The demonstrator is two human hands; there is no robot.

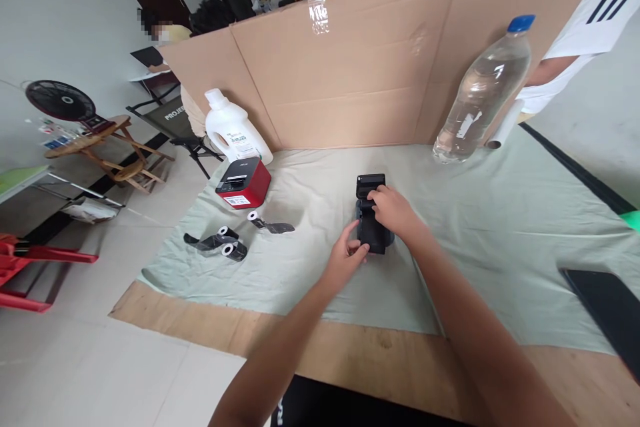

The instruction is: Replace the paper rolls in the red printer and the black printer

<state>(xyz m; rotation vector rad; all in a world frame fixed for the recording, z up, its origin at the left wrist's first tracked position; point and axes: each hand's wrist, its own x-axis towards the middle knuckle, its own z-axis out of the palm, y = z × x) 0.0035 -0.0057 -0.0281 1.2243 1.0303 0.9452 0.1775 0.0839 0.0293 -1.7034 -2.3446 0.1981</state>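
Observation:
A small black device [371,235] with its lid raised at the far end lies on the pale green cloth [310,200] near the table's middle. My left hand [345,257] grips its near left side, fingers curled around the edge. My right hand [395,211] rests on top of it, fingers closed on the upper part just below the lid. To the left lie black ribbon rolls [227,245] on white cores and one more roll [265,223] partly unwound.
A red and black label printer [243,183] and a white detergent jug [234,129] stand at the back left. A clear water bottle [483,93] stands back right before the cardboard screen [360,73]. A black flat object [607,307] lies at right. Another person's arm [553,70] shows far right.

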